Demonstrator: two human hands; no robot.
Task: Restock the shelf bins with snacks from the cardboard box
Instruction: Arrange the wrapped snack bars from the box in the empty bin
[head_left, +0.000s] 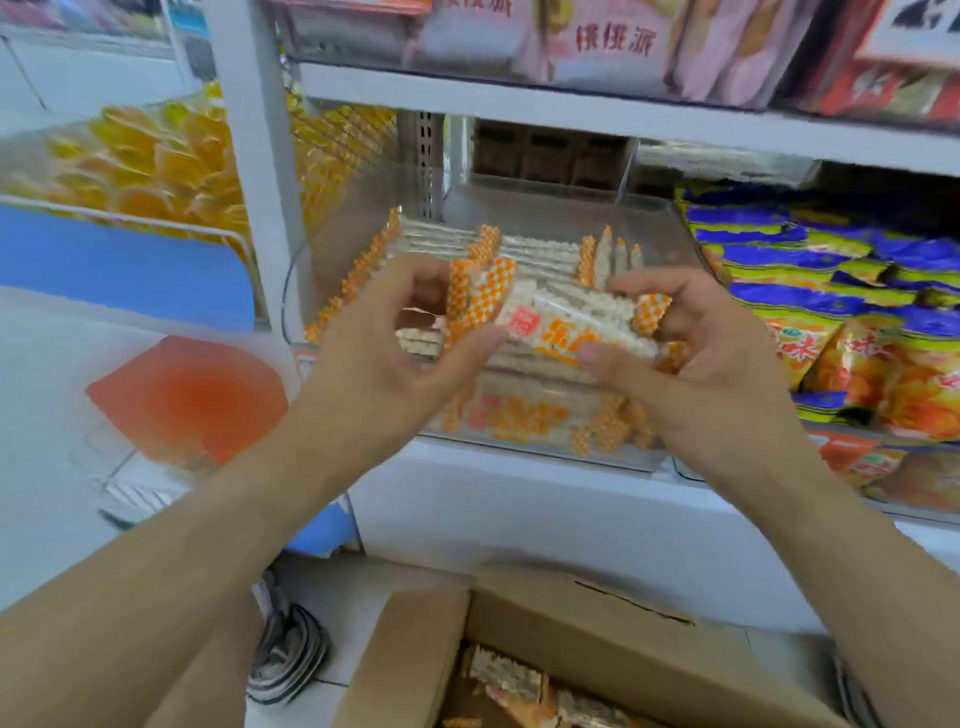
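Left hand (400, 332) pinches the checkered orange end of a snack pack (561, 322), thumb under, fingers curled over the top. Right hand (691, 358) grips the other end of the same pack, fingers wrapped round it. Pack is clear wrap with white rice-cracker pieces, orange print; a second pack seems stacked behind it in the left hand, hard to tell. Both hands held over the front of a clear shelf bin (670, 228), pack just above the contents. Bin already holds rows of same packs (519, 249), standing on edge at the back, some flat at the front. Bin to the right: blue and orange chip bags (852, 322). Left of the upright: yellow wrapped snacks (150, 161). Shelf above: pink packages (613, 41). Cardboard box (597, 639) sits open on the floor below the shelf, more packs (514, 680) inside.
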